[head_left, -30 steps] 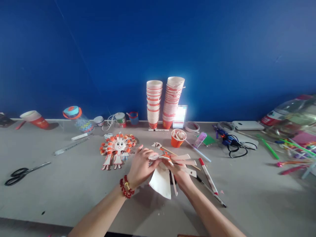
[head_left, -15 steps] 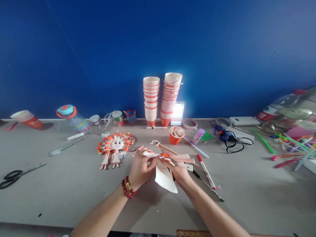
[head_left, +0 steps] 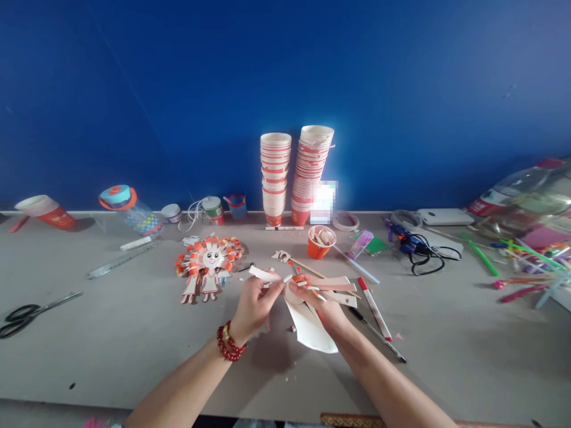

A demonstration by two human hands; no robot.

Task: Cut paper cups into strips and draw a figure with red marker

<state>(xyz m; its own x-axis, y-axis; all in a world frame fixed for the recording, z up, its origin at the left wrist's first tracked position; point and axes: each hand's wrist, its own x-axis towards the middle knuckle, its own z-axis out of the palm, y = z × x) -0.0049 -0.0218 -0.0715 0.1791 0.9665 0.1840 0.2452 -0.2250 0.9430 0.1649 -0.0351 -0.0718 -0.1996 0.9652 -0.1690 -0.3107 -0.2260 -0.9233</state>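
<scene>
My right hand (head_left: pixel 322 302) grips a cut paper cup (head_left: pixel 307 326), its wall slit into strips with a wide white flap hanging down. Some strips stick out to the right past the fingers, and shorter orange-and-white ones curl near the thumb. Pinched in my left hand (head_left: pixel 257 300) is a white paper strip (head_left: pixel 264 274) at the cup's left side; a red bead bracelet is on that wrist. Left of my hands lie paper-cup dolls (head_left: pixel 211 267) with curled orange-and-white strips around a drawn face.
Behind my hands stands an orange cup of paper scraps (head_left: pixel 319 245), with two tall paper cup stacks (head_left: pixel 275 178) farther back. A red marker (head_left: pixel 375 310) and black pen (head_left: pixel 379 336) lie to the right. Scissors (head_left: pixel 38 314) rest far left; a glue gun (head_left: pixel 413 244) lies back right.
The cut cup has turned slightly, its white flap swinging to the right. My left hand has drawn a little away from it, and the strip in its fingers sits farther left.
</scene>
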